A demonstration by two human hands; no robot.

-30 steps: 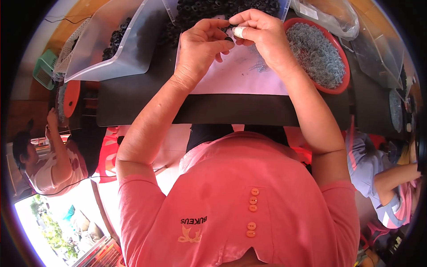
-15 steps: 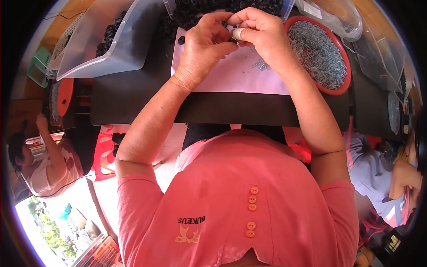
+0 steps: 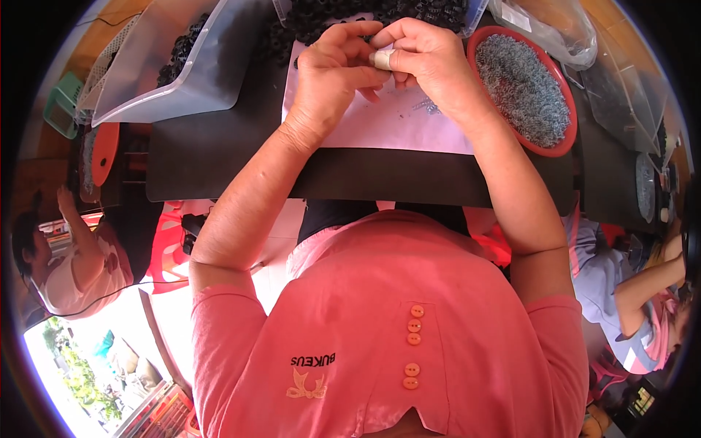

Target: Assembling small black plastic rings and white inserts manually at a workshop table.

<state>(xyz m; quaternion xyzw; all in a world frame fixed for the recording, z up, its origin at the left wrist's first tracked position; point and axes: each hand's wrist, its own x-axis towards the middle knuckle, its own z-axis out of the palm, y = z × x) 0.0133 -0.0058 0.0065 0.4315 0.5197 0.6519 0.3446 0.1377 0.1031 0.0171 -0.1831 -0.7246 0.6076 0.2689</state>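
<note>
Above the pale paper sheet (image 3: pixel 394 131), my left hand (image 3: pixel 328 77) and my right hand (image 3: pixel 434 66) meet with their fingertips together. Both are closed in a pinch. Whatever they hold is hidden behind the fingers and too small to name. A pale wrap (image 3: pixel 381 60) covers my right thumb. On the sheet beside my right hand lie a few small silvery metal pieces (image 3: pixel 426 107). Just beyond my hands, many small black ring-like parts (image 3: pixel 314 28) are heaped at the far edge of the sheet.
A red bowl (image 3: pixel 572 120) of small silvery metal pieces stands to the right. At left is a clear plastic bin (image 3: pixel 212 91) with black parts. A clear bag (image 3: pixel 577 51) lies at far right. Other people sit on both sides beyond the black table (image 3: pixel 234 168).
My fingertips have drawn closer together, and the dark bit that showed between them is now hidden. The person at right has shifted an arm.
</note>
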